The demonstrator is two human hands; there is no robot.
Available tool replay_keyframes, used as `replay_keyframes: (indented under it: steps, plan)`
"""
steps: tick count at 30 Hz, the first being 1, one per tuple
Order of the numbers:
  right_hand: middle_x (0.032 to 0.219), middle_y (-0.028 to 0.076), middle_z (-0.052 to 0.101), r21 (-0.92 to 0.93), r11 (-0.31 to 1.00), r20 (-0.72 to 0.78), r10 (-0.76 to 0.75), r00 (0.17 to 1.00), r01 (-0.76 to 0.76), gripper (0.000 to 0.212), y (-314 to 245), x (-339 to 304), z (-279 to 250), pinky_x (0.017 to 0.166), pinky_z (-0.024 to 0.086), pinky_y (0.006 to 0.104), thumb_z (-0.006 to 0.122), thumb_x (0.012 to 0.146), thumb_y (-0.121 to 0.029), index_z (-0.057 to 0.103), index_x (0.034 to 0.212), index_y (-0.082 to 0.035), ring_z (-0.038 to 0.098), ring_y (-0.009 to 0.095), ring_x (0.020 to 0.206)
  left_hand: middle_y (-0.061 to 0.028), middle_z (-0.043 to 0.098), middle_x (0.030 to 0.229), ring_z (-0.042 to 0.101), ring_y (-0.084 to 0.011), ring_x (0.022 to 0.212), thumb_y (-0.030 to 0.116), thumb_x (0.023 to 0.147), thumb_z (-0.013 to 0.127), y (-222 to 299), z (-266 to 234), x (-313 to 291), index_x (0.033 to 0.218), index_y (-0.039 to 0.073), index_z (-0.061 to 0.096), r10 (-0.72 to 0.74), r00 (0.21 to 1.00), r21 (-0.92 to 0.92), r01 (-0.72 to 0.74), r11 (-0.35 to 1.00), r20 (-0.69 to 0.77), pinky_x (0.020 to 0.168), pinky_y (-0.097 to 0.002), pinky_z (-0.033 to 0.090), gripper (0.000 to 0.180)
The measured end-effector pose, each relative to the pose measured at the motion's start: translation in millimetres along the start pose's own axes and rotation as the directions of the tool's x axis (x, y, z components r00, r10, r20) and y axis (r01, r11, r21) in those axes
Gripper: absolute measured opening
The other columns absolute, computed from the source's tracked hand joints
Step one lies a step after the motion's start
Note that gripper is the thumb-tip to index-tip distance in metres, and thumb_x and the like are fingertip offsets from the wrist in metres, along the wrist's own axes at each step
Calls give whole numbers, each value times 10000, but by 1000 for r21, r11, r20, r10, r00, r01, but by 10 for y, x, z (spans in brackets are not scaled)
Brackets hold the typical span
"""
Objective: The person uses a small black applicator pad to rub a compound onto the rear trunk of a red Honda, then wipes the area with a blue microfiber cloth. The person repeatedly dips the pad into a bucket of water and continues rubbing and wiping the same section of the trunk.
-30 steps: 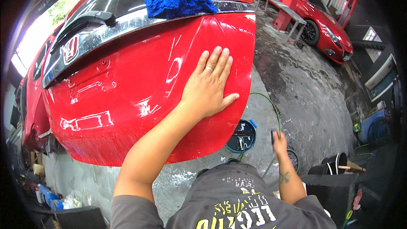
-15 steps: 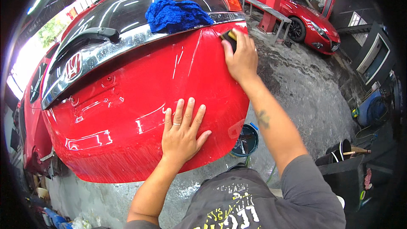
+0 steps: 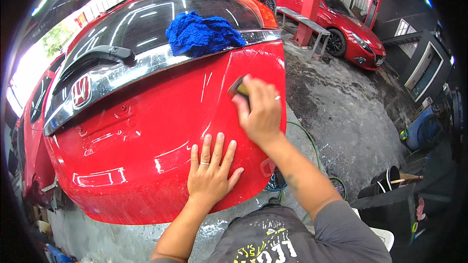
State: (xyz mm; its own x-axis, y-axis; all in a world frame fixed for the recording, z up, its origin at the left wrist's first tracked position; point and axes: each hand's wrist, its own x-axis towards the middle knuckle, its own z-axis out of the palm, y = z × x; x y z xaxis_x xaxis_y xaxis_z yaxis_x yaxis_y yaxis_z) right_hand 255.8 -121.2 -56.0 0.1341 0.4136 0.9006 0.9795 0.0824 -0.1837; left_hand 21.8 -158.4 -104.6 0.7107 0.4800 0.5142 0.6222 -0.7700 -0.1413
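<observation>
Left hand (image 3: 210, 173): fingers spread, palm flat on the red tailgate (image 3: 146, 131), near edge.
Right hand (image 3: 260, 109): closed around a dark sanding block (image 3: 240, 88), pressed on the tailgate's right side.

Glossy red hatch panel (image 3: 146, 131) fills the frame's centre. A deep blue fluffy cloth (image 3: 202, 34) lies upper centre, above a chrome strip (image 3: 122, 75). The pad (image 3: 240, 87) right of centre is black and yellow. Grey wet floor (image 3: 341, 107) at right.
</observation>
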Motion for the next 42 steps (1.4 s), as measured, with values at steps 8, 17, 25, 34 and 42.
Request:
replay_keyframes:
  steps: [8,17,25,34,42]
  plan:
    - [1287,147,754,-87,947,-100,300,949,-308,453,618,572,137,1019,547,532,796,1034,-302,703,1401,-54,695,379,1189,-171,456,1806,324,-435,1713,618,983,769,49,5,30,1661,215,613,14,1000,-32,-15,999,-14,1377,-643,236,804]
    - [1273,140,747,-80,960,-81,261,962,-267,474,819,638,92,1002,545,546,802,1020,-289,701,1420,-55,685,386,1165,-173,447,1811,308,-429,1721,619,979,778,45,13,34,1654,218,619,14,1000,-26,-14,1000,-17,1381,-638,228,801]
    - [1353,110,708,-99,994,69,-32,997,38,513,235,187,-100,979,538,519,816,990,-320,681,1429,-89,681,358,1169,-173,444,1813,308,-427,1721,619,974,784,23,2,-9,1657,224,617,-8,1000,-19,8,1000,-6,1384,-639,220,807]
    - [1364,112,718,-24,1000,30,7,1000,-6,553,194,147,-28,1008,520,527,826,980,-274,674,1472,-73,676,364,1193,-167,451,1810,314,-424,1719,617,980,777,37,-7,7,1659,238,616,-22,1000,-15,21,1000,-9,1389,-632,209,794]
    - [1343,139,726,-28,980,-65,192,979,-195,493,498,307,127,1008,528,543,806,1011,-278,678,1433,-58,675,377,1163,-174,439,1816,297,-427,1724,627,967,786,49,-8,14,1653,238,621,-7,1000,8,7,1000,17,1390,-630,208,806]
